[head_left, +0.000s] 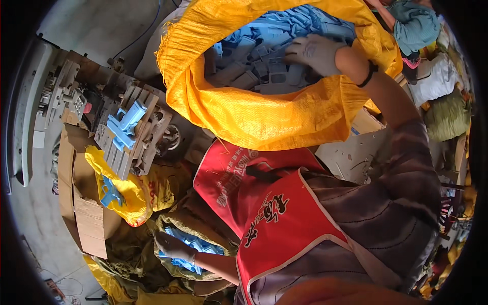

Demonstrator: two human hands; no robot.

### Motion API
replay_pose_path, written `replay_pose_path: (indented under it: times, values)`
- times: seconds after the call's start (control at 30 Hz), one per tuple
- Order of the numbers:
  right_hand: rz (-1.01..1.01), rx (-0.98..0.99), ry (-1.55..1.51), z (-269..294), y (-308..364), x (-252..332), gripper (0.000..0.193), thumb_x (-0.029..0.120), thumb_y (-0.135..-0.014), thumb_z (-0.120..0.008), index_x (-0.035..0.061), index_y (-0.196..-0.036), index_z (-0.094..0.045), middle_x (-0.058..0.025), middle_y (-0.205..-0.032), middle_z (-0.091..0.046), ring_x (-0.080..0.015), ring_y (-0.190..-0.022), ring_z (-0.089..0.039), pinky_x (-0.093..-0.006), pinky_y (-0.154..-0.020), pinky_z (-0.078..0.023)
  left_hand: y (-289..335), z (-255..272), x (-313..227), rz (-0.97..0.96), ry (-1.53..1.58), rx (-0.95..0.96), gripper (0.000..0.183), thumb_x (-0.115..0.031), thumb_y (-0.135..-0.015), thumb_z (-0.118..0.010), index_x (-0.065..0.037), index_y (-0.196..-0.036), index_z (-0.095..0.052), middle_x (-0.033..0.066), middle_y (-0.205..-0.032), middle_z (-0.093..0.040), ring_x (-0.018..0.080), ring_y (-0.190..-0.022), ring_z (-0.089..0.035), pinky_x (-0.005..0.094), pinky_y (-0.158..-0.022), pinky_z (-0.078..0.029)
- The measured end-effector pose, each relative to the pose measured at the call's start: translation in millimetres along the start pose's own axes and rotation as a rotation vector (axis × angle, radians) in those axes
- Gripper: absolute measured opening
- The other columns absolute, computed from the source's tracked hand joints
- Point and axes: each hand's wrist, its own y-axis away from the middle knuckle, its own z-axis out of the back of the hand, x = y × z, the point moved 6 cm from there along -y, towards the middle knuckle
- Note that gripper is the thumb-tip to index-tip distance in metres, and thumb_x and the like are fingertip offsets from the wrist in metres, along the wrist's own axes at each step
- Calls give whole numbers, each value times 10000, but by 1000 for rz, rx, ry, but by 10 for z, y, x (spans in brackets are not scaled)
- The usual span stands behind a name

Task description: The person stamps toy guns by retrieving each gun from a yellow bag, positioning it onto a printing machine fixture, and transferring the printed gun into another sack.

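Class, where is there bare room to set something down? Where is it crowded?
Bare grey floor lies left of the open cardboard box. Crowded: the large yellow sack, with blue parts and the right hand in it, and the smaller sack, with more blue parts and the left hand.

The 2 gloved hands, right hand (316, 54) and left hand (174, 247), were positioned well apart. The right arm (412, 152) was extended forward, bent at the elbow, with the right forearm (382, 97) angled inward. The back of the right hand faced up; its fingers were parted, slightly bent and directed left. The left forearm (219, 268) extended low toward the left. Left finger closure could not be determined.
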Motion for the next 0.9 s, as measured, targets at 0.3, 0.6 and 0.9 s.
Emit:
replay_pose_path:
  times: [0.3,0.6,0.9]
  values:
    - [-44,-521,8,547,-438,-35,594,49,-699,-710,233,-1239,-542,4,-1322,-464,-202,-1225,-447,-354,-983,-421,-1,-23,-308,-83,112,34,233,-113,-959,-532,36,-1076,-667,155,-1094,-679,277,-981,-658,361,-866,-517]
    - [160,-280,-178,182,-464,99,518,91,-779,-628,129,-1286,-530,-83,-1267,-520,-286,-1155,-524,-373,-1017,-403,91,-34,-131,37,234,31,193,-28,-916,-581,31,-1077,-670,136,-1043,-698,213,-939,-663,317,-847,-523]
    - [48,-537,-863,833,-41,-252,443,91,-863,-574,3,-1289,-487,-108,-1192,-566,-233,-1080,-562,-311,-912,-431,-860,0,-957,-215,288,-10,167,-68,-883,-612,-18,-1023,-688,134,-1027,-696,266,-948,-670,335,-841,-512]
